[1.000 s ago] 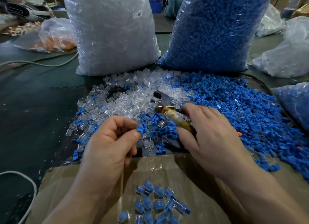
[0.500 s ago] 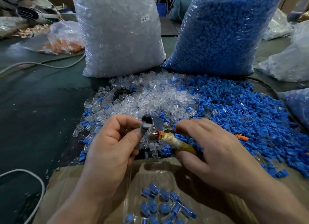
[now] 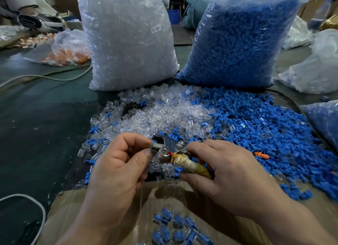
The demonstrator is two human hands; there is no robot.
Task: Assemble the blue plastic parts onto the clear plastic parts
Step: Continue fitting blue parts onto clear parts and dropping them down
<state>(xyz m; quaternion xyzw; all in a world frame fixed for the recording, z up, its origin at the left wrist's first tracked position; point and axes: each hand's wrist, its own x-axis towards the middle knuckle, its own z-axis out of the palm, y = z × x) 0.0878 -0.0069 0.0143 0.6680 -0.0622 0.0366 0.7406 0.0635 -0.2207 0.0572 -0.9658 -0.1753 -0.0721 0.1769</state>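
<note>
Loose clear plastic parts (image 3: 164,113) lie heaped mid-table, and a wider spread of blue plastic parts (image 3: 265,131) lies to their right. My right hand (image 3: 228,177) grips the tape-wrapped handle (image 3: 192,167) of a metal crimping tool (image 3: 164,144). My left hand (image 3: 118,171) pinches with thumb and forefinger at the tool's jaw; the small part between them is hidden. Several assembled blue-and-clear pieces (image 3: 173,224) lie in a clear bag inside the cardboard box (image 3: 73,208) below my hands.
A big sack of clear parts (image 3: 128,39) and a big sack of blue parts (image 3: 237,43) stand behind the piles. A smaller blue bag (image 3: 323,120) sits at the right edge, an orange-filled bag (image 3: 67,50) back left. A white cable (image 3: 36,208) loops near left.
My right hand brought the tool from the pile toward my left hand. My left hand, which pinched a blue part in the open, now holds it at the tool's jaw.
</note>
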